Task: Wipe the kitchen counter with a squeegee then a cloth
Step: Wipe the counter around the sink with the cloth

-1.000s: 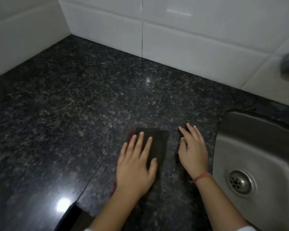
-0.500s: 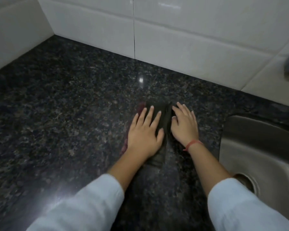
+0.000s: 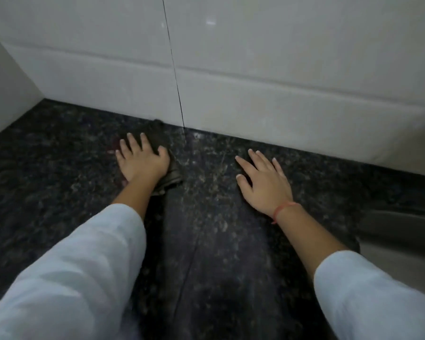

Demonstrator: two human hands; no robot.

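- Near: dark speckled granite desk [image 3: 214, 253]; the cloth-wiping step is apparently in hand.
- Middle: right hand [image 3: 265, 182], fingers spread flat on the desk, holding nothing.
- Far: left hand [image 3: 142, 160], fingers spread, presses dark crumpled cloth [image 3: 171, 176] just beside white tiled wall [image 3: 255, 106]; the next stroke should probably follow the wall.

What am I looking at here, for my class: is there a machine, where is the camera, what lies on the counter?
No machine: these are a person's two bare hands, filmed by one wide-angle camera worn on the head, looking forward and down. The left hand presses flat on a dark cloth on the black speckled counter, near the white tiled wall. The right hand is spread open over bare counter, holding nothing. A sink shows blurred at the right edge.
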